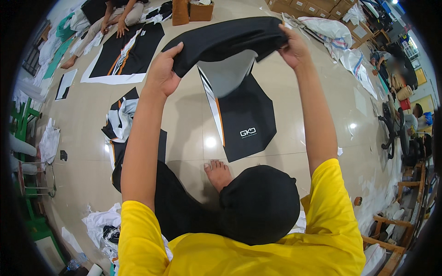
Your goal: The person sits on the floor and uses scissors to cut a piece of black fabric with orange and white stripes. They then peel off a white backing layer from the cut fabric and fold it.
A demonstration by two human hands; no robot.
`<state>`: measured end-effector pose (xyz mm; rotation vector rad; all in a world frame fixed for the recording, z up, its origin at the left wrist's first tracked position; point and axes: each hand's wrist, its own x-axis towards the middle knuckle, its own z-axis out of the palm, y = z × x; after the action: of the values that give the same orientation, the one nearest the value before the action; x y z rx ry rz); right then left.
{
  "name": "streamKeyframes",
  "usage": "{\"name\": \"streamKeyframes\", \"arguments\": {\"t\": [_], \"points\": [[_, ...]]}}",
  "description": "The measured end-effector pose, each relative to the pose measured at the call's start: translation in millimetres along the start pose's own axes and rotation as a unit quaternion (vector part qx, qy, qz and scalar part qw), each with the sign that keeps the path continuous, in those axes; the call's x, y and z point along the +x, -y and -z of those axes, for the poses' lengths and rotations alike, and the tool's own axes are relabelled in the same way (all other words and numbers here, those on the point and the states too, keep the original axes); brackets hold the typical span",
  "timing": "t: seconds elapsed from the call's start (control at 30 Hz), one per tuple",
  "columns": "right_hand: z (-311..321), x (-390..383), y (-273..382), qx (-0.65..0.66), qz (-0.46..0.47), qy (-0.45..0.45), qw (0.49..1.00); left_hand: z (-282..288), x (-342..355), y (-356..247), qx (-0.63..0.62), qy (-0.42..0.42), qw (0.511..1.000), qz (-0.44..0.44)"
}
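A black fabric panel [225,39] is stretched in the air between my raised hands, with its pale grey reverse side [228,76] hanging below. My left hand [165,69] pinches the panel's left end, and my right hand [294,47] grips its right end. Beneath it, a black piece with a white logo and a white-and-orange striped edge [248,119] reaches down toward my bare foot [218,175]. I cannot tell whether this piece joins the held panel. Crumpled black, grey and orange-trimmed fabric [122,120] lies by my left forearm.
At the far left, another person's hand [121,27] is over a striped black panel [142,50] on white sheeting. Cardboard boxes [317,8] and white sacks [329,32] stand at the back. White cloth scraps [103,225] lie near left; wooden frames [391,221] line the right.
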<state>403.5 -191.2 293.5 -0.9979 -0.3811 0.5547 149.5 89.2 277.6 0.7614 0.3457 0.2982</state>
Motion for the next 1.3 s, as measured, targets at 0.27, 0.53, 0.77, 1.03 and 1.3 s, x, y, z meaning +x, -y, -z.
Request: {"name": "streamKeyframes", "arguments": {"t": [0.27, 0.53, 0.77, 1.03, 1.3], "points": [[71, -81, -44, 0.020, -0.087, -0.134, 0.987, 17, -25, 87, 0.104, -0.005, 0.994, 0.039], [184, -114, -172, 0.065, -0.216, -0.185, 0.956, 84, -16, 242, 0.105, -0.082, 0.980, 0.148], [252, -160, -220, -0.197, -0.254, -0.275, 0.906, 112, -31, 324, 0.174, -0.149, 0.935, 0.272], [207, -202, -229, -0.350, -0.229, -0.280, 0.864, 150, -68, 333, 0.164, -0.104, 0.938, 0.286], [213, -211, -226, -0.311, -0.269, -0.284, 0.866, 144, -81, 325, 0.191, -0.112, 0.927, 0.303]]}}
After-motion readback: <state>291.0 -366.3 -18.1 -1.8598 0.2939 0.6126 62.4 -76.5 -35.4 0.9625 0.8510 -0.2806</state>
